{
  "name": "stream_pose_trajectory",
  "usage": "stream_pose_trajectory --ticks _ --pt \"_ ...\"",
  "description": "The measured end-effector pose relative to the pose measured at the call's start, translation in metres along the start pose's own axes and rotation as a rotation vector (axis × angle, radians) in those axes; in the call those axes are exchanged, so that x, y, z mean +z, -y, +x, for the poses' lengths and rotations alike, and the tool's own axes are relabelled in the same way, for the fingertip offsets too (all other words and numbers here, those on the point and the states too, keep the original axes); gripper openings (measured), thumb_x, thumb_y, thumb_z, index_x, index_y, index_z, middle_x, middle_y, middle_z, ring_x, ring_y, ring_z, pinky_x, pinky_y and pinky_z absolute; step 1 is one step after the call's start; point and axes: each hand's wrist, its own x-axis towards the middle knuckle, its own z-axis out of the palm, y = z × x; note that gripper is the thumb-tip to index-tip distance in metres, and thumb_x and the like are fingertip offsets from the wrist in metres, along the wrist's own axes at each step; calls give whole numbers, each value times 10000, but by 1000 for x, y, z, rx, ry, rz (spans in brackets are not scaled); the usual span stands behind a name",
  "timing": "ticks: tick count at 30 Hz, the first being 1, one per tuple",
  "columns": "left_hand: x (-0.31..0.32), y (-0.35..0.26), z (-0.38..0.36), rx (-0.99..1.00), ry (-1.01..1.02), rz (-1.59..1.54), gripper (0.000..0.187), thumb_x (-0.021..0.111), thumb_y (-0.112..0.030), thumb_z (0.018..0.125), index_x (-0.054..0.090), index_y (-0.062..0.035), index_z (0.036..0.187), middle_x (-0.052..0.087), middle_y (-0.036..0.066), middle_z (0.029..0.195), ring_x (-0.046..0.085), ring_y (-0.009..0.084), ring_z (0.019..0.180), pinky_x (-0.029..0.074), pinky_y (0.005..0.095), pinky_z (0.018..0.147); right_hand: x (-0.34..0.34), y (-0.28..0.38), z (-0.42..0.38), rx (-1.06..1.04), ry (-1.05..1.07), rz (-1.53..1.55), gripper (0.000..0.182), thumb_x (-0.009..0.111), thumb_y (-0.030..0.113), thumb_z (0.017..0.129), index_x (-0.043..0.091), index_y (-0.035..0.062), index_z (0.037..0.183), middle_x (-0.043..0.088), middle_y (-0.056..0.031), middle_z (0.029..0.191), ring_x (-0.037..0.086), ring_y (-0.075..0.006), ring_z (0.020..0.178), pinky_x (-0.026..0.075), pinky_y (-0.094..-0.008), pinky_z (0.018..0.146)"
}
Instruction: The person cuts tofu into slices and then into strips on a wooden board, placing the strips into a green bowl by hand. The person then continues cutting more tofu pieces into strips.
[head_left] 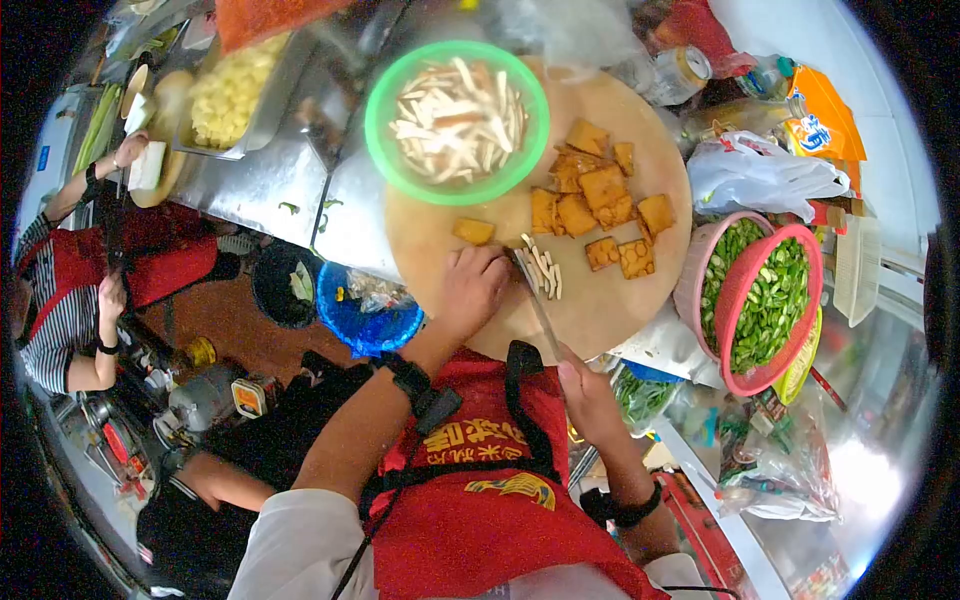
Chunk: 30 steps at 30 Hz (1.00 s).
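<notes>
My right hand (590, 400) grips the handle of a kitchen knife (542, 318), its blade seen nearly edge-on over the round cutting board (430, 240). Curled fingers of my left hand (475, 290) press on the board beside the blade; whatever lies beneath them is hidden. Just right of the blade lie thin pale strips with brown edges (540, 268), apparently sliced dried tofu. One brown tofu piece (474, 231) rests above my left hand. Several more brown tofu squares (604, 187) are piled on the board's right side. A green-rimmed basket (378, 150) full of pale strips stands at the board's upper left.
Pink (690, 290) and red (815, 290) baskets of sliced green peppers stand to the right, below a white plastic bag (760, 172). A metal tray (240, 148) holds diced pale food. Below the counter sits a blue-lined bin (370, 335). At left, another person (70, 290) works with a knife.
</notes>
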Motion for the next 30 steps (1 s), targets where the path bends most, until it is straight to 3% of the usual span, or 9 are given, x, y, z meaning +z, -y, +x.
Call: stream_pose_trajectory --ticks 3,7,10,12,14,18,21,23,30 --pt "-1 2 0 4 27 -31 230 666 -112 740 615 -68 960 590 81 1059 535 281 961 399 417 824 11 -2 22 -3 -21 -8 455 362 346 1000 513 74 1331 542 -56 614 542 -175 584 466 -328 605" --pt "-4 2 0 -7 64 -60 231 660 -123 780 622 -71 1002 589 96 1057 535 301 970 407 422 842 1 -13 19 37 -15 99 429 387 324 996 531 65 1307 549 -50 630 534 -147 586 455 -316 588" --pt "-15 4 6 -132 21 -130 262 661 -176 818 614 -72 1054 578 120 1058 533 326 979 412 433 847 -13 -23 4 28 0 107 422 402 326 995 542 60 1292 560 -47 657 532 -141 590 455 -309 588" --pt "-34 9 20 -392 18 -62 356 671 -282 829 595 -80 1112 563 142 1083 522 348 1005 411 458 861 -19 -21 -4 -8 -17 88 422 406 332 995 549 57 1282 566 -47 672 532 -140 593 456 -306 589" --pt "-39 20 27 -370 79 40 400 677 -321 813 589 -85 1123 555 147 1096 516 347 1022 405 462 875 -27 -12 -5 35 164 -15 474 408 383 977 526 60 1304 614 -271 1123 582 -404 1086 445 -420 929" --pt "-37 28 25 -214 142 200 485 686 -396 774 582 -90 1136 546 143 1134 503 341 1062 385 461 921 -21 -19 4 89 169 15 462 413 360 974 539 45 1288 606 -259 1162 574 -399 1100 429 -414 958" --pt "-33 19 20 -80 171 128 465 689 -368 768 583 -84 1121 547 130 1152 509 322 1068 381 444 931 -17 -39 10 147 74 188 446 406 335 977 558 30 1263 610 -255 1157 582 -395 1085 431 -415 955" --pt "-26 8 13 -13 198 89 440 683 -341 775 582 -84 1117 551 126 1155 510 318 1072 382 442 933 -17 -46 11 45 -22 203 416 401 325 1004 582 9 1205 546 -21 657 496 -87 574 419 -249 547" --pt "-18 15 -4 -3 114 -34 261 665 -206 782 594 -93 1007 570 76 1028 527 289 969 380 425 854 -18 -13 3 -16 -22 283 419 396 305 1001 558 14 1255 545 -20 647 500 -95 578 436 -264 564"
